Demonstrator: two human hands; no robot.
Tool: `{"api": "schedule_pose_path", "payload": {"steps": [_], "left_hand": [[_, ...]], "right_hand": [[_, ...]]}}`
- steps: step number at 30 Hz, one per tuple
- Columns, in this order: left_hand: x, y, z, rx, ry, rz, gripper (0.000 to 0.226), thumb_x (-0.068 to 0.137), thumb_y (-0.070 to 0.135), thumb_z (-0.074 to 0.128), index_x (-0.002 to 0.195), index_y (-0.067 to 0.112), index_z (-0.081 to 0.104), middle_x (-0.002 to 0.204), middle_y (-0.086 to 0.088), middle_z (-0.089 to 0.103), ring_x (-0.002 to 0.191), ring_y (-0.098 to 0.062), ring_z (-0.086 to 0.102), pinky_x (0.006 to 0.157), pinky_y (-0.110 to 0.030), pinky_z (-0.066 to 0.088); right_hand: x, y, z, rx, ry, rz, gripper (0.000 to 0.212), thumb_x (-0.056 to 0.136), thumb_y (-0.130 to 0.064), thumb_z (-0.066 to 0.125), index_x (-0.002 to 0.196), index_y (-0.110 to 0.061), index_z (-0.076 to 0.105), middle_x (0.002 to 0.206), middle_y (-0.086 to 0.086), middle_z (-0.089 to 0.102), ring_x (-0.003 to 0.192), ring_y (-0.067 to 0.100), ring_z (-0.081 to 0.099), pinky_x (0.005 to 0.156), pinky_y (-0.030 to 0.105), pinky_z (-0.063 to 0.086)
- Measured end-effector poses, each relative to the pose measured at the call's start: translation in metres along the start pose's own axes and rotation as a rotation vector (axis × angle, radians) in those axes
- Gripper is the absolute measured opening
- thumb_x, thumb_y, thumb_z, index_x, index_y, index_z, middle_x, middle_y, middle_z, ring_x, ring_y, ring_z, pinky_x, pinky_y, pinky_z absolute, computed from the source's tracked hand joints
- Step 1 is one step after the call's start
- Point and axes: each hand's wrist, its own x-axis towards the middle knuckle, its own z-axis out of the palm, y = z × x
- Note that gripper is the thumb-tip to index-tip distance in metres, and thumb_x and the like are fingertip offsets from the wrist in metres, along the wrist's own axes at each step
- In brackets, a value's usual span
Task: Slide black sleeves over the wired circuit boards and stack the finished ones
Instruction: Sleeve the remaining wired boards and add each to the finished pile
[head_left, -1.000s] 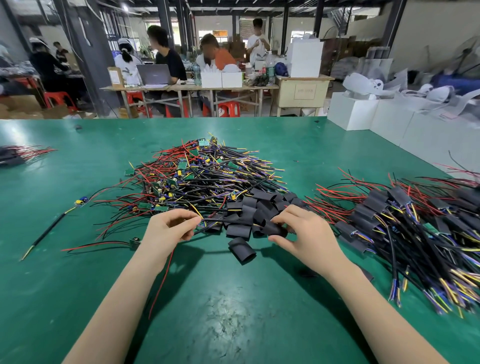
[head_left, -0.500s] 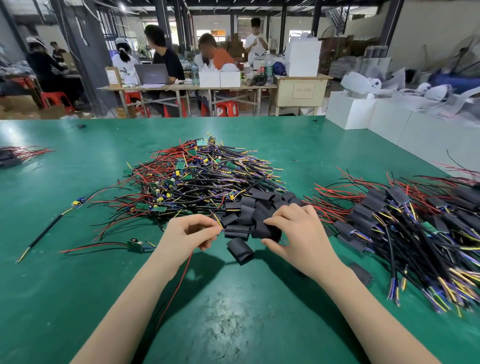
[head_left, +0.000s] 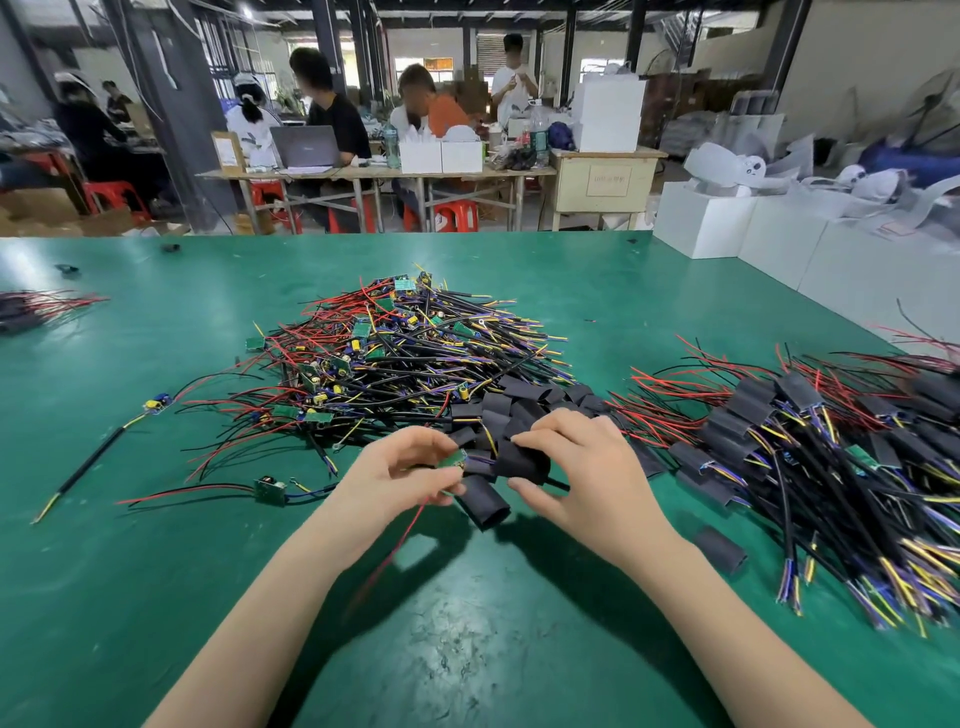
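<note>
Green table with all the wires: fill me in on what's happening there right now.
A person is fitting black sleeves over small wired circuit boards. The left hand pinches one green board by its edge, red wire trailing below, while the right hand grips a black sleeve right beside it; the board is not yet inside. Bare boards lie heaped in the middle pile, loose sleeves sit just behind the hands, and sleeved units are stacked in the right pile on the green table.

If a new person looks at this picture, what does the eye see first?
First, the two hands at centre: the left hand pinches a small green board, the right hand grips a black sleeve. Behind them lies a tangled heap of wired boards; the sleeved pile spreads at right.
</note>
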Motion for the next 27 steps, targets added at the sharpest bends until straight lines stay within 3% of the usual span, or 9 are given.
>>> {"api": "schedule_pose_path", "payload": {"steps": [5,12,15,20,27], "left_hand": [[0.002,0.002,0.0,0.039,0.057,0.018,0.011,0.086,0.004,0.068,0.084,0.013,0.073,0.079,-0.008,0.073,0.067,-0.019,0.069,0.062,-0.022,0.054],[-0.001,0.004,0.008,0.088,-0.047,-0.03,0.015,0.091,0.009,0.064,0.08,0.015,0.072,0.081,-0.017,0.073,0.064,-0.023,0.068,0.06,-0.025,0.055],[-0.001,0.003,0.007,0.061,-0.036,-0.063,0.005,0.091,0.012,0.064,0.088,0.013,0.068,0.081,-0.022,0.072,0.063,-0.027,0.069,0.058,-0.027,0.056],[0.0,0.005,0.007,0.072,-0.068,-0.087,0.016,0.094,0.017,0.061,0.083,0.022,0.073,0.077,-0.017,0.073,0.061,-0.025,0.069,0.056,-0.027,0.055],[-0.001,0.003,0.006,0.141,-0.079,-0.035,0.018,0.096,0.014,0.059,0.083,0.018,0.07,0.074,-0.015,0.072,0.061,-0.028,0.07,0.056,-0.028,0.057]], "right_hand": [[0.0,-0.001,0.003,-0.01,-0.016,-0.018,0.034,0.068,-0.027,0.083,0.097,-0.015,0.07,0.093,0.0,0.064,0.082,0.023,0.062,0.07,0.032,0.041],[0.001,-0.009,0.0,0.071,-0.083,-0.109,0.034,0.066,-0.014,0.083,0.097,-0.009,0.068,0.094,0.006,0.063,0.084,0.027,0.062,0.069,0.029,0.051],[0.001,-0.012,-0.001,0.108,-0.095,-0.113,0.032,0.07,-0.012,0.081,0.099,-0.008,0.068,0.097,0.006,0.062,0.088,0.027,0.062,0.069,0.028,0.052],[0.001,-0.014,-0.002,0.123,-0.075,-0.135,0.029,0.072,-0.012,0.08,0.098,-0.007,0.068,0.096,0.006,0.063,0.088,0.025,0.061,0.072,0.028,0.051],[0.0,-0.016,-0.002,0.204,-0.142,-0.112,0.029,0.072,-0.016,0.079,0.098,-0.008,0.069,0.094,0.005,0.062,0.082,0.022,0.06,0.07,0.029,0.052]]}}
